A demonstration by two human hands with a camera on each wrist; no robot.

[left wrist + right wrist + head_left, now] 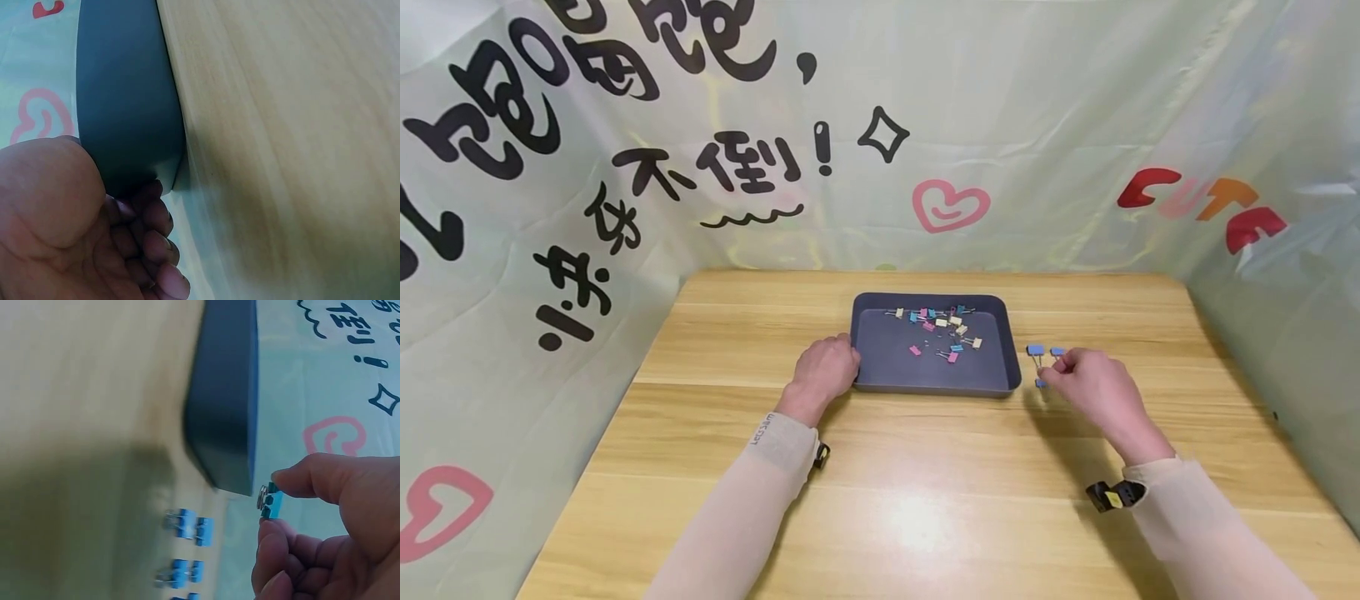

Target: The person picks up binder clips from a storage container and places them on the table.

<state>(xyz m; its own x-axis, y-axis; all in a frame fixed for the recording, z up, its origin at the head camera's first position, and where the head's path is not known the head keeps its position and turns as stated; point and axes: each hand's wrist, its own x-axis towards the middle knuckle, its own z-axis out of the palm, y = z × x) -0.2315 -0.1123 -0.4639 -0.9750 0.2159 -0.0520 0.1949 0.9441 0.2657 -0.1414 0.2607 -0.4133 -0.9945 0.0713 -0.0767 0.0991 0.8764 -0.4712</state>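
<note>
At the left wall of a dark grey tray [936, 389], my left hand [827, 368] grips the edge. The left wrist view shows its thumb at the rim and the fingers curled by the tray's corner [128, 94]. Just right of the tray, my right hand [1096, 387] pinches a small blue binder clip [272, 504] between thumb and forefinger, above the table. Blue binder clips [185, 523] lie on the table beneath it, partly hidden by the hand in the head view. Inside the tray lie several pink, teal and cream binder clips [976, 342].
A wooden table [910, 483] carries everything. Pale printed curtains [1037, 125] with lettering and hearts rise behind it and at both sides. The tray's raised wall stands between the right hand and the clips in the tray.
</note>
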